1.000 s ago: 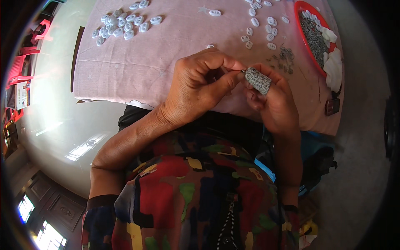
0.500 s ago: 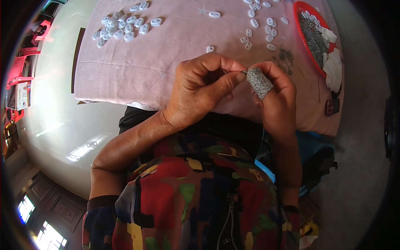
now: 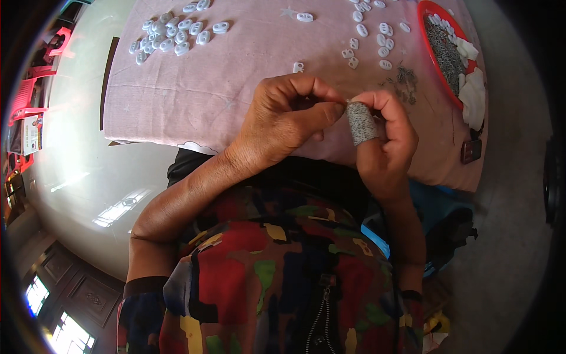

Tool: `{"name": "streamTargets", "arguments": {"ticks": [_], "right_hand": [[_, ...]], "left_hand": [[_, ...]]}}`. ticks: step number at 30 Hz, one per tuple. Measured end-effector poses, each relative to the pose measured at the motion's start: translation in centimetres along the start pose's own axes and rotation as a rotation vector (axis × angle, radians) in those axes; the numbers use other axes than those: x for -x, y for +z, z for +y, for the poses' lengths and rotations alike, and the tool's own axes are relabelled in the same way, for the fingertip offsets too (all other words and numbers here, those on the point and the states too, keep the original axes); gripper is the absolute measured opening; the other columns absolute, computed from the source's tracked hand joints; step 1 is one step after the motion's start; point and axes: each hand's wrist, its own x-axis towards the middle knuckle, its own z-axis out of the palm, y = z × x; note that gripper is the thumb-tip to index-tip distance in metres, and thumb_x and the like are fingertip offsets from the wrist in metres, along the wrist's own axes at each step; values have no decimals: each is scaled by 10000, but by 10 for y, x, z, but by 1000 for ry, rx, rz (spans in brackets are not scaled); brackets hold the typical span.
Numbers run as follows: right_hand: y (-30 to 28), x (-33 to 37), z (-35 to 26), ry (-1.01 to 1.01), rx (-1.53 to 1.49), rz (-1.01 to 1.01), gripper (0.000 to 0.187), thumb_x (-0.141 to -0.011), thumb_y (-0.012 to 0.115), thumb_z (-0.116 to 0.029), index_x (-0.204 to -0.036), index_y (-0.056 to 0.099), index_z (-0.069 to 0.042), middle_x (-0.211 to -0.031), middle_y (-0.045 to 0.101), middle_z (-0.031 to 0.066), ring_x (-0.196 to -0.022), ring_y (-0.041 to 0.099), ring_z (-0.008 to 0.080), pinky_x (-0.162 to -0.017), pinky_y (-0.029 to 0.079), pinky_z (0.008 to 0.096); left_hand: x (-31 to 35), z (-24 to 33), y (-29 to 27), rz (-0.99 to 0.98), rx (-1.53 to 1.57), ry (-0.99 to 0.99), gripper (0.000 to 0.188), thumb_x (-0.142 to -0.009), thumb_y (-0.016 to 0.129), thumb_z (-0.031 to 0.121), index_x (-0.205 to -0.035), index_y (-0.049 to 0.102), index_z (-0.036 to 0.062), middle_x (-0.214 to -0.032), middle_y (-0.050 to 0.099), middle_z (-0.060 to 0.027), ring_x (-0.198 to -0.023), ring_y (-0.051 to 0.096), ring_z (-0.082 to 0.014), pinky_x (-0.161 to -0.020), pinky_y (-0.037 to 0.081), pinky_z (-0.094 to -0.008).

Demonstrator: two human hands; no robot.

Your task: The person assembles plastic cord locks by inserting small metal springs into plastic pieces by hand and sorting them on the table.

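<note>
Over the table's near edge, my left hand (image 3: 283, 121) and my right hand (image 3: 389, 141) meet fingertip to fingertip. The left thumb and forefinger are pinched together on what looks like a small metal spring, now almost hidden between the fingertips. A speckled grey knitted sleeve (image 3: 362, 124) covers my right thumb, which presses toward the bent forefinger; what lies between them is too small to make out. Just beyond the left knuckles rests a white plastic piece (image 3: 298, 67). Small loose metal pieces (image 3: 405, 76) lie scattered past the right hand.
A pink cloth (image 3: 194, 100) covers the table. White oval pieces (image 3: 167, 45) are heaped at far left, with several more (image 3: 384, 52) at far right. The red tray (image 3: 429, 44) holds metal pieces and white parts, beside a white cloth (image 3: 473, 97) and a small dark object (image 3: 470, 151).
My right hand has turned, so its sleeved thumb stands more upright and slightly further left. The dark spring that showed between the fingertips is now nearly covered.
</note>
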Motion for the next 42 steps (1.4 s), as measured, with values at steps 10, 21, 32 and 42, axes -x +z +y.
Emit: {"name": "streamTargets", "arguments": {"ticks": [10, 21, 32, 42], "right_hand": [[-22, -13, 26, -147, 644, -119, 147, -821, 623, -41, -965, 613, -13, -862, 591, 159, -799, 605, 369, -703, 482, 453], [-12, -6, 5, -258, 219, -121, 318, -716, 689, 85, -1005, 682, -47, -876, 641, 109, -786, 645, 284, -649, 515, 355], [-6, -7, 0, -110, 184, -103, 230, -747, 630, 100, -950, 615, -7, -840, 590, 125, -739, 622, 266, -645, 511, 333], [-3, -8, 1, -40, 124, -101, 226, -775, 583, 105, -974, 613, 2, -850, 582, 111, -720, 595, 207, -635, 482, 299]], "left_hand": [[-4, -2, -19, 105, -222, 83, 71, -916, 672, 77, -895, 659, 10, -722, 585, 52, -631, 494, -3, -539, 381, -179], [7, 5, -8, -4, -294, -14, 107, -909, 691, 90, -864, 706, -6, -683, 570, 63, -641, 478, 3, -545, 380, -193], [-21, 18, -34, 309, -990, 552, 134, -851, 720, 135, -926, 715, 24, -828, 668, -148, -674, 662, -260, -606, 515, -340], [-22, 10, -34, 159, -695, 253, 147, -860, 739, 135, -974, 707, 47, -857, 678, -56, -734, 648, -126, -660, 526, -273]]}}
